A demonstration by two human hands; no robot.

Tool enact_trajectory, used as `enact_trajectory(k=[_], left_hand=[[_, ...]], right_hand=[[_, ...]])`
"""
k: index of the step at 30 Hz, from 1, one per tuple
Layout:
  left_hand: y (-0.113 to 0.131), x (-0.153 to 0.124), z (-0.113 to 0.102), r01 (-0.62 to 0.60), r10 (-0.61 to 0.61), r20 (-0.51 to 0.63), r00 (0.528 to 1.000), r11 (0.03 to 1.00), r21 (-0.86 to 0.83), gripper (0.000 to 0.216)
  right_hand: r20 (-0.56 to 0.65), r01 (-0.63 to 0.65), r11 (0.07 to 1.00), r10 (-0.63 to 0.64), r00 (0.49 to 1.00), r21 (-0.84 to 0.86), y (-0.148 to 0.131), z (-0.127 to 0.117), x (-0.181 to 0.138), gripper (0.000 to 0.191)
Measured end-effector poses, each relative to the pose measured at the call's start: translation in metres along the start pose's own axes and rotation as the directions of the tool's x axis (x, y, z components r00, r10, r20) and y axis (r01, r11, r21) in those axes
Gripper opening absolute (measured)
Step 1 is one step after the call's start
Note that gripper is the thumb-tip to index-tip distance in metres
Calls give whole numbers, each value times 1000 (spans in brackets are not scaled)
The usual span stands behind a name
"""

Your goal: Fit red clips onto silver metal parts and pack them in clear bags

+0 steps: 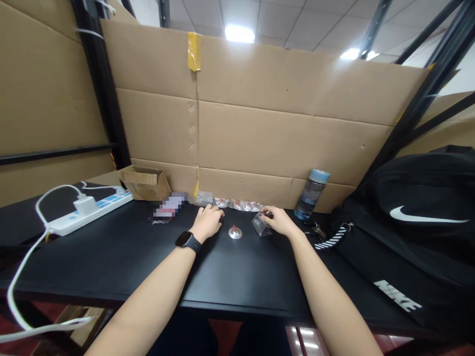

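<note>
My right hand point(277, 221) pinches the upper edge of a small clear plastic bag point(261, 225) resting on the black tabletop. Something dark red shows at its fingertips, too small to make out. Left of the bag lies a small clear round disc point(235, 232) with a red piece standing up in its middle, like a suction cup; neither hand touches it. On the disc's other side, my left hand point(208, 222) rests palm down on the table, fingers loosely apart and holding nothing. Behind the hands, several similar clear discs with red centres point(248, 204) sit in a row.
A cardboard box point(145, 183) and white power strip point(91, 211) stand at the left. A water bottle point(311, 194), keys point(318, 229) and black backpack point(419, 222) occupy the right. Cardboard panels point(260, 133) wall off the back. A blurred-out flat object point(170, 205) lies near the box.
</note>
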State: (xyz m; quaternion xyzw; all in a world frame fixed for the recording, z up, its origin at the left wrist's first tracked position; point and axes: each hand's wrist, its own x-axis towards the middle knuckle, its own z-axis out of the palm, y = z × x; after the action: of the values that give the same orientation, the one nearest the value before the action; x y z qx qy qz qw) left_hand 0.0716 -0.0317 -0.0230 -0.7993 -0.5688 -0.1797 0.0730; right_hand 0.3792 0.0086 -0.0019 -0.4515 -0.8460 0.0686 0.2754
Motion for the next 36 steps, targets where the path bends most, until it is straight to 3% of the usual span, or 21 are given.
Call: enact_trajectory(k=[4, 13, 18, 22, 29, 32, 36], left_hand=[[0, 3, 1, 20, -18, 88, 996, 999, -28, 18], [6, 1, 3, 6, 3, 107, 994, 996, -90, 35], [9, -1, 0, 5, -4, 20, 1000, 998, -59, 22], [8, -2, 1, 74, -72, 48, 996, 996, -43, 13], [12, 0, 1, 69, -68, 7, 998, 992, -105, 14], [16, 4, -6, 63, -86, -81, 993, 964, -259, 15], [26, 5, -17, -68, -96, -234, 968, 792, -607, 10]], right_hand=[[-77, 25, 1000, -25, 997, 6, 3, 0, 1, 25], [-198, -5, 993, 28, 980, 117, 11, 4, 4, 32], [-191, -25, 989, 52, 980, 143, 10, 4, 5, 34], [-199, -17, 988, 49, 979, 156, 8, 4, 4, 33], [-359, -53, 942, 178, 916, 331, -9, 6, 5, 45], [-373, -5, 896, 190, 908, 444, -23, 11, 6, 43], [-302, 39, 817, 169, 938, 576, -45, 18, 7, 44]])
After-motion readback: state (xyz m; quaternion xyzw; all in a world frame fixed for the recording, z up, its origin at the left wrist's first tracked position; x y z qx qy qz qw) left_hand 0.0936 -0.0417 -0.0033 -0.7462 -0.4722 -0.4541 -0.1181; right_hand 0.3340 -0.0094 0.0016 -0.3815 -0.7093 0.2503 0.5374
